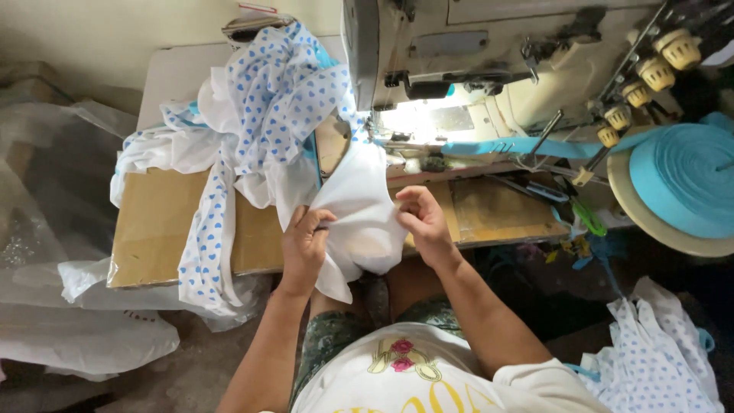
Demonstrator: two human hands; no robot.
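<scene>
Both hands, left hand and right hand, pinch white cloth tight at sewing machine; brown worktop, plastic bags on floor.

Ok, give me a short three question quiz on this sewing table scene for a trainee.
1. True or false: both hands grip the plain white fabric piece.
2. Which side of the cream sewing machine holds the wound roll of turquoise tape? A left, B right.
3. What pattern marks the white cloth heaped on the table?

Key: 1 true: left hand and right hand both pinch it. 2 B. 3 blue hearts.
</scene>
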